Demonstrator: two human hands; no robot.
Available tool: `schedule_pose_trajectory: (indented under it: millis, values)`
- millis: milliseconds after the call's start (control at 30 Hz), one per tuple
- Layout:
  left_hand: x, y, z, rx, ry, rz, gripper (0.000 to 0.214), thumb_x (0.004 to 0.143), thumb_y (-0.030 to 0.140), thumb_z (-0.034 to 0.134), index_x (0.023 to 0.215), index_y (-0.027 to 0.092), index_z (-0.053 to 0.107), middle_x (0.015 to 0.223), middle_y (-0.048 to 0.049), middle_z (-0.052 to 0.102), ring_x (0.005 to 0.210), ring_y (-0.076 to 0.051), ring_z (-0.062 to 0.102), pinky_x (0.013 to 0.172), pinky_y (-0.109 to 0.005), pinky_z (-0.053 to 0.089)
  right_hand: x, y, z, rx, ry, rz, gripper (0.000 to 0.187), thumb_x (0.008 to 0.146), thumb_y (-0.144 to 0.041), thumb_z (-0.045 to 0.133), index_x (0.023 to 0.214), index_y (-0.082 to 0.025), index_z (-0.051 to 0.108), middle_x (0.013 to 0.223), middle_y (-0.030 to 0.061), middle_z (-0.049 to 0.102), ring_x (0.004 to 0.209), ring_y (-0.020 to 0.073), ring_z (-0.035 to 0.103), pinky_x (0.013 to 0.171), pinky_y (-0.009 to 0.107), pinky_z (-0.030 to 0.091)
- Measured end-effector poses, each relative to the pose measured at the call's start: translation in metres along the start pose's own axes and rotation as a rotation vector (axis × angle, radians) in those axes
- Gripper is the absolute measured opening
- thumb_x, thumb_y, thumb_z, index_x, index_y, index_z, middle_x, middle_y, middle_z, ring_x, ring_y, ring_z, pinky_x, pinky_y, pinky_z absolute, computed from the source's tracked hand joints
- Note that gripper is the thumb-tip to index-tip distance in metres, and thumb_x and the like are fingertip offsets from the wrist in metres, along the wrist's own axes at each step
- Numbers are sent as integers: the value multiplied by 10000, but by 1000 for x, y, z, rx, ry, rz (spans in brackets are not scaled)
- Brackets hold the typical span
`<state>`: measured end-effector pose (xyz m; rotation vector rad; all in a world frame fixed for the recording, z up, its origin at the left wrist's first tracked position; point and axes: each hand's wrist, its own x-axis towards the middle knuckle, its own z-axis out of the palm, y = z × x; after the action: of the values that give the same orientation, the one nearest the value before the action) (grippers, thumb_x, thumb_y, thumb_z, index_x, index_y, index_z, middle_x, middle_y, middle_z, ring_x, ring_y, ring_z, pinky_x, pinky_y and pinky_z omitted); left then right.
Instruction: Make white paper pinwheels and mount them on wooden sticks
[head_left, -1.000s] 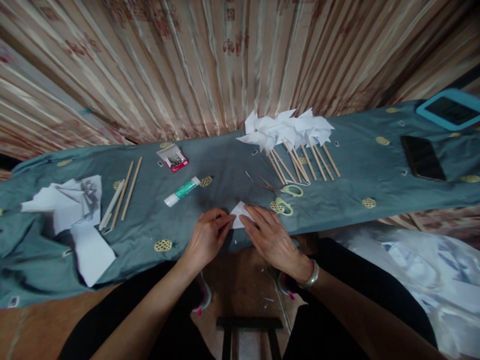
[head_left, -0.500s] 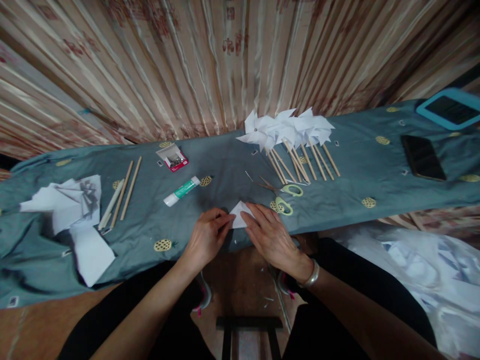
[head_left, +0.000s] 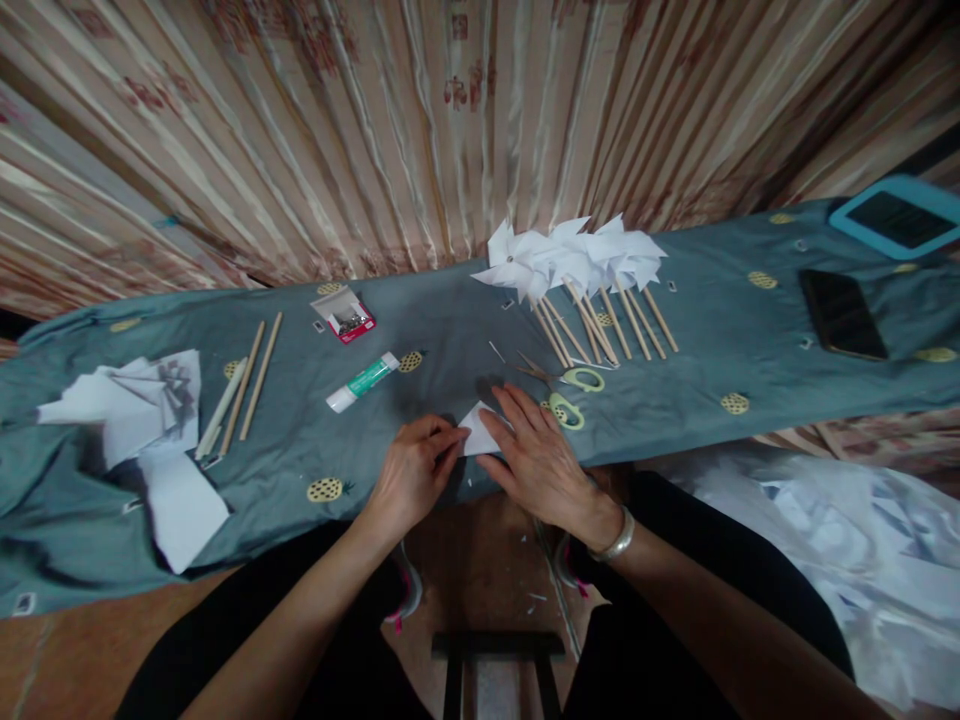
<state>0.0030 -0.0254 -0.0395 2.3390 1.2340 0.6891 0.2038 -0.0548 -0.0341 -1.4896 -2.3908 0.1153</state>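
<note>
A small folded piece of white paper (head_left: 478,428) lies near the front edge of the cloth-covered table (head_left: 442,330). My left hand (head_left: 418,462) pinches its left corner between thumb and fingertips. Flat over its right side rests my right hand (head_left: 541,462), fingers stretched out, covering part of the paper. Just beyond the right hand are scissors (head_left: 568,396) with pale green handles, blades apart. A glue stick (head_left: 363,382) with a green label lies to the left of the paper.
Several white paper pinwheels (head_left: 574,258) on wooden sticks lie at the back. Leftward are a red box of small metal pieces (head_left: 352,318), wooden sticks (head_left: 262,376) and loose white paper sheets (head_left: 184,512). A phone (head_left: 841,314) and a blue-framed tablet (head_left: 900,216) lie at right.
My right hand's fingers have spread and shifted slightly, with the thumb lower and the fingertips farther forward. My left hand keeps its pinch on the paper, which has stayed in place.
</note>
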Motion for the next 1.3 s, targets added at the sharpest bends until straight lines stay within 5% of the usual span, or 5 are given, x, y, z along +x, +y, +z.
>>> schedule_pose_trajectory:
  millis: [300,600,867,1300]
  values:
    - [-1,0,-1,57,29,57,218,957,212,521,1059,170,709,968,-81,669,858,-186,650,753,-322,545,6,1,-3,10,-45,19,538,936,-411,551,1363,-84,529,1503,248,421,1425,392,331,1061,546,387]
    - [-16,13,-4,356,55,242,269,975,224,502,1197,151,636,1281,-130,665,1203,-278,567,918,-430,466,4,1,1,-26,-27,-2,539,951,-409,519,1375,-77,517,1507,238,423,1428,383,318,1067,532,371]
    - [-33,11,1,420,-74,208,463,955,259,526,1386,94,493,1411,-188,557,1335,-323,481,1006,-473,405,3,1,3,-70,-12,-30,563,951,-444,517,1361,-58,524,1494,234,445,1423,383,325,1064,520,375]
    - [-52,3,-19,466,-51,185,414,948,261,558,1328,97,535,1400,-161,576,1309,-308,512,992,-448,415,1,3,4,-91,13,-51,566,959,-454,497,1362,-58,529,1481,237,458,1419,391,336,1070,517,370]
